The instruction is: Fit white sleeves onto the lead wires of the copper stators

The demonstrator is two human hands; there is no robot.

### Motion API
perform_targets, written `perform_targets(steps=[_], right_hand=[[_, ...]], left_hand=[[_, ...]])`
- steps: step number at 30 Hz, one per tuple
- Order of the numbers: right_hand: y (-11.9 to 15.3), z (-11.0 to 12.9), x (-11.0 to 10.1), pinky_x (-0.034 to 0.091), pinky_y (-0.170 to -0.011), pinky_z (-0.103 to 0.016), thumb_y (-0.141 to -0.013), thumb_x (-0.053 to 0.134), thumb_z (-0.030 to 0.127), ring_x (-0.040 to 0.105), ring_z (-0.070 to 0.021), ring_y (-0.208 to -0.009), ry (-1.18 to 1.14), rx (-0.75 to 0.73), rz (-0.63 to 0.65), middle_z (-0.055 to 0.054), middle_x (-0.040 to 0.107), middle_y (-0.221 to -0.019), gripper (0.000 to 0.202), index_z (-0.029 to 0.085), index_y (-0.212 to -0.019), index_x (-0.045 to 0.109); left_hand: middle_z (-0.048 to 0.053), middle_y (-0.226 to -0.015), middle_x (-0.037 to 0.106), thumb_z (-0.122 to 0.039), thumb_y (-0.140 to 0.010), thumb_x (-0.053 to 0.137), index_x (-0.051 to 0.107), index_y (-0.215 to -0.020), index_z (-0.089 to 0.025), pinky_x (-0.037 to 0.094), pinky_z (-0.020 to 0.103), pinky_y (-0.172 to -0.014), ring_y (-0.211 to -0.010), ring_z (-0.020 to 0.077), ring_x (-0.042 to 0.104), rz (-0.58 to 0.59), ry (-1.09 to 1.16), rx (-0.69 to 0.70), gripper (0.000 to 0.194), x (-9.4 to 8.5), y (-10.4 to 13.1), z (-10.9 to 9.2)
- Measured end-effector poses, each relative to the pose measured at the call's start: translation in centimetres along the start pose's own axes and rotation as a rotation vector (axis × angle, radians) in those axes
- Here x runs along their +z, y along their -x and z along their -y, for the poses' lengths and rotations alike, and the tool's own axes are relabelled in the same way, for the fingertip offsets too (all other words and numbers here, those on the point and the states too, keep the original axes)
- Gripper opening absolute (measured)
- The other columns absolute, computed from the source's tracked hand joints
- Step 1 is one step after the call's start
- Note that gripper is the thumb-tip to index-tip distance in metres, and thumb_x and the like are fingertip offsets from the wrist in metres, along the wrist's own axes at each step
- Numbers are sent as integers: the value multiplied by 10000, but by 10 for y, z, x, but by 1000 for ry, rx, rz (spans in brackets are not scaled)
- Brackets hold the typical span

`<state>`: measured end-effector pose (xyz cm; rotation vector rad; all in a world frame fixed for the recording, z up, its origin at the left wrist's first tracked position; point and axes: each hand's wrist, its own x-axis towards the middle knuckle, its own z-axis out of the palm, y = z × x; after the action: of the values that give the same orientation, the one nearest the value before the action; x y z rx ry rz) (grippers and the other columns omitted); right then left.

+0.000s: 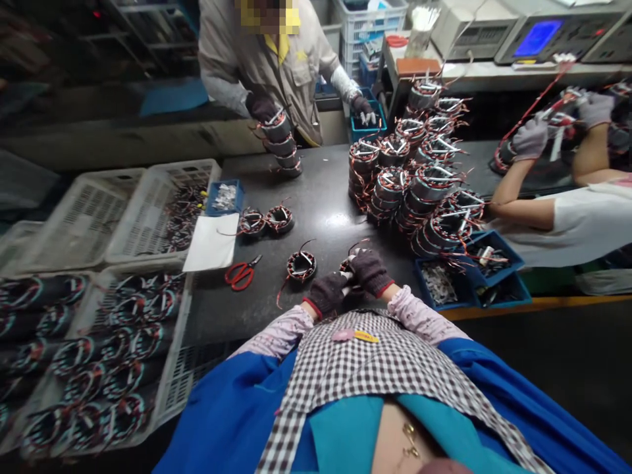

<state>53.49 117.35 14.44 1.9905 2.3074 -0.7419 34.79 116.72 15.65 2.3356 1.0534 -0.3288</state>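
Note:
Both my hands wear dark knit gloves with pale fingertips and meet close to my apron. A wound motor stator sits between them, mostly hidden by the gloves, with a wire sticking up. My left hand is closed at its near side, fingertips toward the right. My right hand curls over its far side. What the fingers pinch on it is too small to make out. Just left of my hands lies another stator with loose wire ends. Red-handled scissors rest farther left on the dark table.
Tall stacks of stators stand at right, beside blue parts bins. Two stators, white paper and a small blue bin lie left, near crates. One co-worker holds stacked stators; another's gloved hands work at right.

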Motion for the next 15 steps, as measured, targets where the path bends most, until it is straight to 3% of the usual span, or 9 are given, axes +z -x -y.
perform_targets(steps=[3, 7, 9, 12, 15], right_hand=[[-6, -18, -2, 555, -1054, -377, -1090, 656, 317, 749, -330, -1205, -192, -10, 39, -201, 836, -1248, 277, 155, -1127, 877], [-13, -47, 2, 584, -890, -307, -1021, 682, 352, 736, -242, -939, -866, 84, 59, -63, 807, -933, 225, 162, -977, 793], [-12, -52, 6, 596, -871, -316, -1002, 681, 350, 727, -237, -899, -1053, 167, 11, -44, 784, -884, 206, 167, -985, 772], [-6, -44, 7, 592, -1003, -352, -991, 741, 333, 746, -260, -1052, -848, 106, -46, -81, 830, -1080, 207, 168, -1100, 802], [6, -30, 2, 531, -1207, -443, -951, 859, 366, 692, -352, -1355, -409, 26, -131, -185, 765, -1477, 446, 184, -1354, 798]], left_hand=[[100, -1545, 788, -225, -1086, 636, 797, -1575, -354, 568, 441, -1292, -1477, 338, 720, -9, 27, -1, 530, -4, -1, 2], [77, -1495, 813, -226, -1100, 642, 827, -1517, -367, 583, 449, -1276, -1437, 327, 735, 10, 7, 14, 478, -8, -2, 2], [104, -1501, 805, -233, -1124, 619, 839, -1485, -323, 586, 441, -1262, -1415, 322, 745, 32, -46, 27, 433, -12, -2, 1], [187, -1465, 798, -271, -1157, 570, 833, -1467, -232, 608, 467, -1179, -1376, 357, 756, 60, -192, 3, 408, -20, -2, -6], [247, -1312, 821, -292, -1153, 543, 865, -1338, -181, 630, 492, -1009, -1252, 412, 793, 133, -297, -13, 387, -30, -4, -15]])
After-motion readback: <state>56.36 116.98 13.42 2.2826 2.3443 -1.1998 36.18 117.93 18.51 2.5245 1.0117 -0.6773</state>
